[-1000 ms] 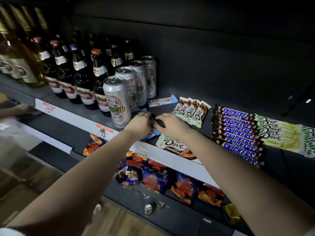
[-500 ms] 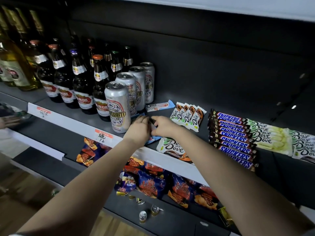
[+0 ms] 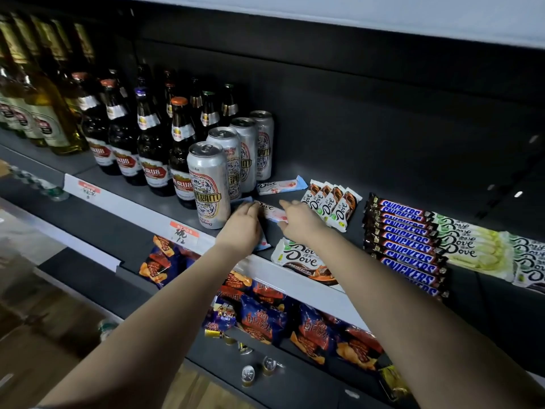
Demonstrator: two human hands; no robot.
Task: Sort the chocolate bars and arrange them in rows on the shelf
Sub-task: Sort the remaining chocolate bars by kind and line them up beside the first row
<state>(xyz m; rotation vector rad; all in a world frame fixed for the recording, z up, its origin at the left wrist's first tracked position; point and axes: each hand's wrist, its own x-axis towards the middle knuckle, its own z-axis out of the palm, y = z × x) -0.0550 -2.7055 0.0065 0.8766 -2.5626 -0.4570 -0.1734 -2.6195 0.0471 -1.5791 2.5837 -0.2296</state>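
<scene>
Trainee: Why two hands on one bar?

Clerk: Look how it lies. The pink Dove bar (image 3: 272,213) is flat on the shelf (image 3: 138,212), crosswise, just right of the front beer can (image 3: 209,184). The left hand (image 3: 240,228) has its fingers (image 3: 250,207) stretched forward, tips on the bar's left end. The right hand (image 3: 300,224) covers the other end. Held at both ends, a thin wrapper can be turned and squared, I'd say.

Trainee: Is the right hand gripping it?

Clerk: Can't tell. Its forefinger (image 3: 285,203) points straight out; the other fingers are tucked under the hand, out of sight.

Trainee: Where would it go?

Clerk: My guess is back beside the second pink Dove bar (image 3: 278,185), which lies alone behind it, near the rearmost can. Same flavour, same row.

Trainee: And the rest?

Clerk: The brown Dove bars (image 3: 330,206) overlap in a neat fan just right of the right hand. The Snickers bars (image 3: 404,243) form a column further right, with the green Dove bars (image 3: 469,243) just past their right ends. Like with like, labels up, so a shopper can read them.

Trainee: What's unsorted?

Clerk: The large Dove bar (image 3: 303,258) at the shelf's front lip, skewed beneath the right forearm. A blue wrapper end (image 3: 264,246) also pokes out below the left wrist; whether it's another bar I can't say.

Trainee: Any risk?

Clerk: The cans stand close to the left knuckles. A careless sweep could knock one.
</scene>
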